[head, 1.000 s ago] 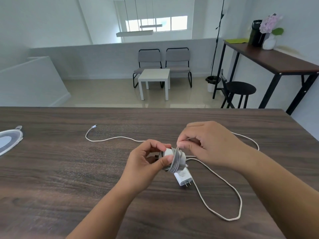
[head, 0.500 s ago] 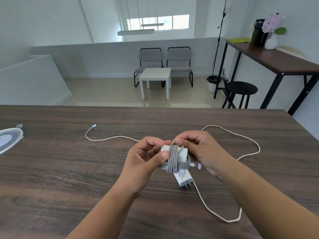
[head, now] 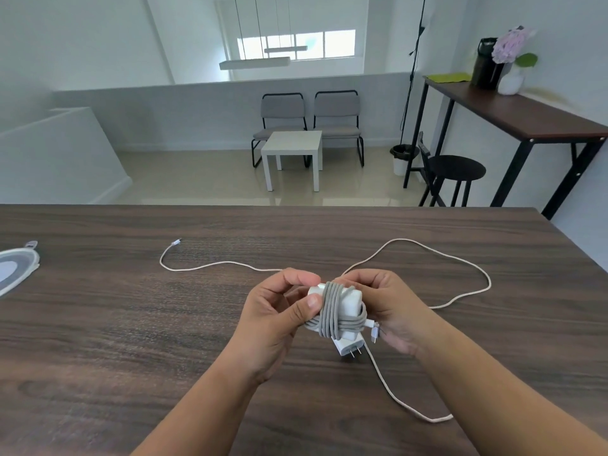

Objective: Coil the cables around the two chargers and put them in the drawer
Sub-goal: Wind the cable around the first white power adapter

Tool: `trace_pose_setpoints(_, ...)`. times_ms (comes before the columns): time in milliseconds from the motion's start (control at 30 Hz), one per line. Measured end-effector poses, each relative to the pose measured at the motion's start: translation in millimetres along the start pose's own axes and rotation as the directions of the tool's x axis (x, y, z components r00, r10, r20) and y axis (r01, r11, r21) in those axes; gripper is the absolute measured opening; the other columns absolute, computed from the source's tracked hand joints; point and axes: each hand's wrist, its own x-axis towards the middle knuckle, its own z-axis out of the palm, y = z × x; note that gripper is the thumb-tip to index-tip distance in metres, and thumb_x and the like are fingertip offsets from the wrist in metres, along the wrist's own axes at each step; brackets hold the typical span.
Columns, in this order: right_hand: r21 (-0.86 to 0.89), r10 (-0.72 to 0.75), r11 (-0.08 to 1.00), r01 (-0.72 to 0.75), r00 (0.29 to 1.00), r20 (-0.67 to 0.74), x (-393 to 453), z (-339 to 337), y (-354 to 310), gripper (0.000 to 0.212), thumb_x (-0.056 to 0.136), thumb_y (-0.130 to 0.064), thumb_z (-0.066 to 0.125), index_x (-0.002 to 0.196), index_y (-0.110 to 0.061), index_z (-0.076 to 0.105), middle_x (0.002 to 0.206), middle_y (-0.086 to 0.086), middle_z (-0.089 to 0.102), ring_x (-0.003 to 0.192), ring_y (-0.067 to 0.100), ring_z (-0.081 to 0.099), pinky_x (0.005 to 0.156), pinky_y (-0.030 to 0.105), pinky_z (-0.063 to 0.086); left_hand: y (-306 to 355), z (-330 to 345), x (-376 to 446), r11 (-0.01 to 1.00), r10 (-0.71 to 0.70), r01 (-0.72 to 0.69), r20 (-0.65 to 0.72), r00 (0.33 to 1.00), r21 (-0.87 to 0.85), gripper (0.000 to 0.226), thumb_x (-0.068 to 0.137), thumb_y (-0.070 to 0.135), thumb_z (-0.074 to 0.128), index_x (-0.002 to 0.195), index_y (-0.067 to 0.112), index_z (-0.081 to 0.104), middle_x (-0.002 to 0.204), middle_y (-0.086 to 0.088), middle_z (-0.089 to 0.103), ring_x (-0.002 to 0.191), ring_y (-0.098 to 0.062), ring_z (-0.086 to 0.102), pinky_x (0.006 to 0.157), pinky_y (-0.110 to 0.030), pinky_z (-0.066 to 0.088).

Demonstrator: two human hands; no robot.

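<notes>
Above the dark wooden table (head: 131,324) I hold a white charger (head: 350,302) wrapped in several turns of grey cable (head: 330,309). My left hand (head: 276,319) grips its left side, thumb pressed on the coil. My right hand (head: 386,307) curls round its right side, and the grey cable's plug end (head: 374,335) sticks out by those fingers. A second, smaller white charger (head: 348,348) lies on the table just below, prongs toward me. Its long white cable (head: 437,255) sprawls loose across the table, the far plug end (head: 176,242) at the left.
A round clear-and-white object (head: 14,269) lies at the table's left edge. Beyond the table's far edge are a white side table (head: 292,146), two chairs, a black stool (head: 455,167) and a tall dark table (head: 513,110) with a vase.
My right hand came down from above the charger to its right side, laying the last turns of grey cable. The plug end now shows by my right fingers.
</notes>
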Motion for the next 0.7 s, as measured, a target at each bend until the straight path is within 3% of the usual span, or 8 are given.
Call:
trace_pose_setpoints(167,0.014,-0.026,1.000,0.027,0.998,-0.050,-4.1,3.3,5.6,0.008,0.079,-0.013,0.069,0.072,-0.014,0.074,0.064,0.007,0.058,0.050,0.011,0.043,0.049,0.018,0.032,-1.0,2.5,1.1,0.996,-0.034,0.026,-0.084,0.996,-0.090,0.045,0.057,0.031,0.092,0.092,0.011,0.073,0.087,-0.013,0.072,0.078,-0.021,0.069,0.068,-0.031,0.057)
trace_pose_setpoints(233,0.052,-0.081,0.995,0.085,0.995,-0.061,-6.5,6.7,9.9,0.006,0.078,-0.013,0.070,0.080,-0.014,0.075,0.068,0.009,0.056,0.049,0.010,0.033,0.047,0.017,0.025,-0.8,6.8,2.2,0.987,-0.065,0.038,-0.171,0.983,-0.157,0.028,0.065,0.026,0.087,0.088,0.014,0.075,0.083,-0.010,0.072,0.072,-0.018,0.069,0.062,-0.030,0.057)
trace_pose_setpoints(300,0.017,-0.179,0.983,0.181,0.982,-0.059,-12.9,10.3,13.8,0.020,0.075,-0.006,0.073,0.093,-0.015,0.074,0.073,0.007,0.059,0.044,0.005,0.034,0.042,0.017,0.027,-3.0,11.3,3.0,0.967,-0.105,0.043,-0.241,0.965,-0.253,0.010,0.075,0.016,0.073,0.085,0.013,0.073,0.079,-0.008,0.071,0.065,-0.015,0.068,0.057,-0.028,0.058)
trace_pose_setpoints(333,-0.040,-0.236,0.971,0.235,0.971,-0.042,-16.5,11.4,15.8,0.030,0.072,-0.004,0.072,0.100,-0.014,0.072,0.078,0.005,0.062,0.046,0.003,0.042,0.045,0.016,0.034,-4.1,13.1,3.4,0.955,-0.123,0.044,-0.260,0.958,-0.292,0.011,0.077,0.014,0.067,0.086,0.011,0.070,0.078,-0.008,0.071,0.065,-0.015,0.068,0.057,-0.028,0.058)
trace_pose_setpoints(400,-0.157,-0.301,0.941,0.302,0.953,0.029,-23.1,14.5,17.7,0.045,0.072,-0.002,0.069,0.115,-0.016,0.063,0.093,-0.002,0.071,0.073,0.005,0.064,0.066,0.021,0.049,-6.3,15.9,4.4,0.943,-0.137,0.041,-0.270,0.953,-0.330,0.018,0.081,0.014,0.068,0.096,0.006,0.064,0.086,-0.011,0.070,0.073,-0.019,0.068,0.065,-0.031,0.059)
trace_pose_setpoints(500,-0.222,-0.329,0.917,0.332,0.943,0.053,-24.9,16.1,18.0,0.061,0.065,-0.003,0.081,0.120,-0.020,0.059,0.111,0.001,0.071,0.106,0.017,0.065,0.092,0.032,0.050,-10.0,20.6,4.8,0.946,-0.144,0.041,-0.304,0.942,-0.321,0.042,0.081,0.021,0.071,0.116,0.001,0.057,0.101,-0.019,0.065,0.085,-0.027,0.063,0.074,-0.035,0.057)
trace_pose_setpoints(600,-0.213,-0.361,0.912,0.350,0.932,-0.017,-22.5,15.4,14.9,0.054,0.061,-0.016,0.086,0.110,-0.025,0.067,0.106,0.007,0.073,0.103,0.025,0.067,0.091,0.040,0.051,-13.2,21.7,5.2,0.963,-0.101,0.025,-0.274,0.956,-0.268,0.027,0.081,0.025,0.072,0.099,0.007,0.062,0.098,-0.015,0.065,0.079,-0.022,0.065,0.071,-0.033,0.057)
trace_pose_setpoints(700,-0.153,-0.366,0.917,0.368,0.930,0.039,-22.2,12.6,11.0,0.044,0.065,-0.014,0.080,0.107,-0.019,0.068,0.106,0.007,0.073,0.099,0.021,0.068,0.084,0.028,0.052,-10.3,16.6,4.9,0.975,-0.066,0.035,-0.136,0.988,-0.220,0.040,0.069,0.034,0.085,0.094,0.014,0.062,0.113,-0.015,0.063,0.096,-0.028,0.062,0.087,-0.047,0.053)
